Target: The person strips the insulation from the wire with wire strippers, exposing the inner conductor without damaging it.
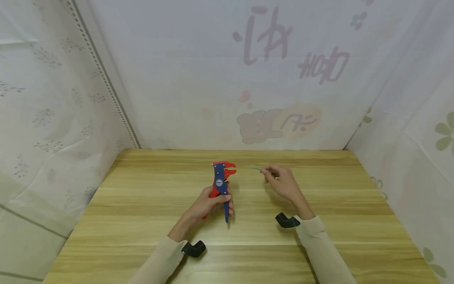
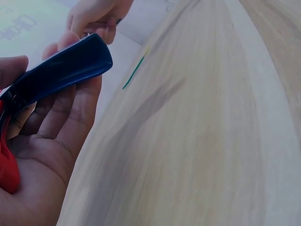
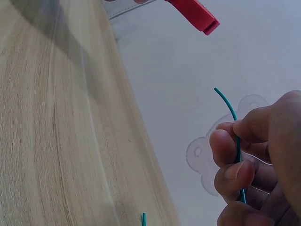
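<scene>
My left hand [image 1: 213, 200] holds a blue and red wire stripper [image 1: 219, 177] upright, thumb across the blue handle and fingers behind it. The tool's red jaws stand apart and face right. The left wrist view shows its blue handle [image 2: 66, 66] lying across the fingers. To the right, my right hand [image 1: 281, 181] pinches a thin green wire [image 3: 238, 146] between thumb and index finger. One slightly curved end sticks out leftward toward the stripper, with a gap between them. The wire also runs down past the other curled fingers, which partly hide it.
Both hands are over a wood-grain table [image 1: 142, 221]. A short green strand [image 2: 133, 73] with a yellowish end shows against it in the left wrist view. Black wrist mounts [image 1: 194, 249] sit at both sleeves. Printed cloth [image 1: 184, 79] hangs behind and at both sides.
</scene>
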{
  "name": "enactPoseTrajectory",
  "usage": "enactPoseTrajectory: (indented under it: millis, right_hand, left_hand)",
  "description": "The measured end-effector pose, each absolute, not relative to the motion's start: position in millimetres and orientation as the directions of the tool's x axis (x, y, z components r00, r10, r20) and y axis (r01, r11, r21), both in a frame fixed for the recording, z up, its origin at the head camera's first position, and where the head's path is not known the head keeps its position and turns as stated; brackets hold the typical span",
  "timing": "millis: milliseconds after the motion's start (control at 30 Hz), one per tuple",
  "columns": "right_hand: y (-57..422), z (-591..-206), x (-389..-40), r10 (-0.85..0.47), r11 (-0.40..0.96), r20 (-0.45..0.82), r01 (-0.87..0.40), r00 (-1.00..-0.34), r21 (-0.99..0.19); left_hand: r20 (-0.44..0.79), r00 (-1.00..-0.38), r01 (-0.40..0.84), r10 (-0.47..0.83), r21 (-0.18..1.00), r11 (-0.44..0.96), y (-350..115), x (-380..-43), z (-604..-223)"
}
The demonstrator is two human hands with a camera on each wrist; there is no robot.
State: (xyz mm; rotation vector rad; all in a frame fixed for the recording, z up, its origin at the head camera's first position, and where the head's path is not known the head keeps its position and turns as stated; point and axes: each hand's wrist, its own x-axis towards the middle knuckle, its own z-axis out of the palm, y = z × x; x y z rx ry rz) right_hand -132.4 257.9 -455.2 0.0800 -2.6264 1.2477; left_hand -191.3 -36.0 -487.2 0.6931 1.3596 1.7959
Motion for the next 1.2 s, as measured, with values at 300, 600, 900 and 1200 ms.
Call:
enactPoseTrajectory:
  millis: [300,600,900,1200]
  right_hand:
    - [253,-456,-132,0.022,0.627,0.281,-0.205,-0.959,-0.752]
    - [246,-449,-131,0.006,0.627,0.297,-0.228,-0.955,-0.745]
    - [243,-446,-132,-0.005,0.621,0.293,-0.232,-0.956,-0.748]
    - [240,-445,-133,-0.008,0.608,0.261,-0.212,-0.965,-0.765]
  left_hand:
    - [-0.02,-0.526,-0.287,0.85,0.945,-0.156,-34,-187,-490]
    - [0.032,-0.448,-0.363,0.894,0.907,-0.215,-31,-184,-493]
    - [-0.013,-0.488,-0.348,0.873,0.92,-0.181,-28,-182,-494]
    - [-0.022,-0.511,-0.336,0.859,0.925,-0.176,-27,-180,-492]
